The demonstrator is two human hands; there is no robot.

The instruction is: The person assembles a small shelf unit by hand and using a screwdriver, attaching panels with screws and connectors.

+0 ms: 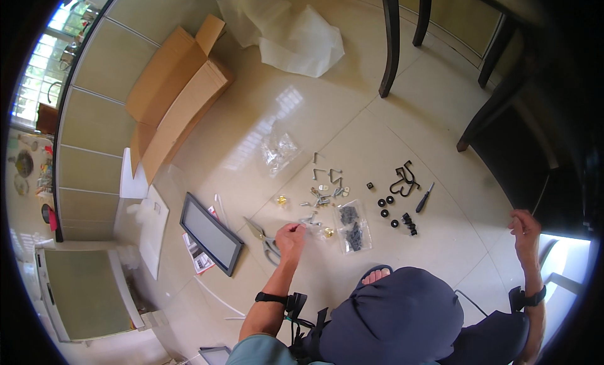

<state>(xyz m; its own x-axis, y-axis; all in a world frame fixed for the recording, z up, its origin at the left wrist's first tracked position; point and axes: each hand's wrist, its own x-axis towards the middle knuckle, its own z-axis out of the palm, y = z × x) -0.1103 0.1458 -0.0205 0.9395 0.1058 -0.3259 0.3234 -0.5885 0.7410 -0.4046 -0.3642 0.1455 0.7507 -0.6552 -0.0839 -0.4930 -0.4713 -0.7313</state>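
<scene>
My left hand (290,241) is over the floor with its fingers closed; what they grip, if anything, is too small to make out. Beside its fingertips lie a few small metal parts and a brass-coloured piece (328,233). A clear bag of dark parts (354,228) is to its right, and scissors (270,246) with grey handles lie just left of it. Far to the right, my right hand (525,229) is raised with curled fingers; I cannot see what is in them. Loose screws (321,198) and hex keys (319,174) are spread beyond my left hand.
Black hooks (404,179), black wheels (385,207) and a screwdriver (425,197) lie right of centre. A grey-panelled frame (211,233) is at left, with an open cardboard box (179,107) behind. Dark chair legs (389,44) stand at the far right.
</scene>
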